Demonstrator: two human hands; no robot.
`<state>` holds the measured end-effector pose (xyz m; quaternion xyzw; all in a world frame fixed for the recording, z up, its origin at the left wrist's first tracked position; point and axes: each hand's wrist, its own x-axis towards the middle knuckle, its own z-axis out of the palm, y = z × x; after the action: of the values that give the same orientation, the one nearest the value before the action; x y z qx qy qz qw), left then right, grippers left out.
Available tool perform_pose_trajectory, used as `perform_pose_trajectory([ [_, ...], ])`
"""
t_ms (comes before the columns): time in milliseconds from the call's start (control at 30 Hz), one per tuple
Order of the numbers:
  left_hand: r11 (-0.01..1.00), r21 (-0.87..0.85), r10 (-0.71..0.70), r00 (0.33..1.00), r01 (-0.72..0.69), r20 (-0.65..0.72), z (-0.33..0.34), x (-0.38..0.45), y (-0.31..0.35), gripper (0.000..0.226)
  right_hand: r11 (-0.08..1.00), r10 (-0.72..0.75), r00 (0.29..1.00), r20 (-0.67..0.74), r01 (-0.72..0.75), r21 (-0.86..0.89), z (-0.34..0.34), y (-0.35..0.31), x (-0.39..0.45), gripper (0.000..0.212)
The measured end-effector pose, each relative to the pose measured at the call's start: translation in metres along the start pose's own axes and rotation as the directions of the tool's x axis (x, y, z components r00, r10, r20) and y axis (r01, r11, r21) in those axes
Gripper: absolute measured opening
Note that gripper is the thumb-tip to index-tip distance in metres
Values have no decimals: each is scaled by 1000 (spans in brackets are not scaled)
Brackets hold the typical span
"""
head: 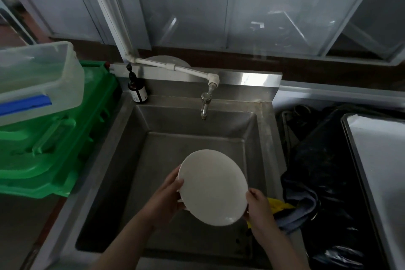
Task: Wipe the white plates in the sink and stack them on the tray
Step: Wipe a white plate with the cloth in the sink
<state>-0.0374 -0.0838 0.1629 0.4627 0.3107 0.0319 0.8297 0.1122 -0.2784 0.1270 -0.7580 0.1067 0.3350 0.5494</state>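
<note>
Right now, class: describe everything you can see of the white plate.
The plate is round, plain white and glossy, like ceramic, with a shallow rim. It is held tilted above the sink, face toward the camera. The left hand grips its left edge, the right hand its right edge. No marks show on it.

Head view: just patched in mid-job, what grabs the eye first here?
The white plate, held tilted over the steel sink by both hands: left hand on its left edge, right hand on its right edge with a yellow cloth beside it. Next, the bright green crate at left, a clear tub on top. A metal tray lies at far right.
</note>
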Motion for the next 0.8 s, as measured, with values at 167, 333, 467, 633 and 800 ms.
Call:
perform_pose_trajectory([
  [167, 999, -22, 39, 997, -40, -65, 4, 3, 1, 63, 995, 10, 999, 36, -14, 103, -7, -7, -7, 15],
  [333, 998, 13, 59, 996, -58, -64, 12, 5, 2, 60, 996, -76, 997, 27, 77, -42, -23, -6, 0, 19],
  [467, 995, 66, 76, 994, -71, -73, 14, 5, 4, 61, 842, -320, 947, 22, 295, -452, -49, -2, 9, 32],
  [633, 996, 74, 65, 988, -55, -142, 12, 3, 1, 52, 161, -503, 818, 279, 405, -900, -65, 20, 16, 40],
  [800, 995, 85, 61, 978, -45, -198, 12, -3, -4, 52, -164, -457, 780, 428, 399, -902, -67, 51, 25, 40],
])
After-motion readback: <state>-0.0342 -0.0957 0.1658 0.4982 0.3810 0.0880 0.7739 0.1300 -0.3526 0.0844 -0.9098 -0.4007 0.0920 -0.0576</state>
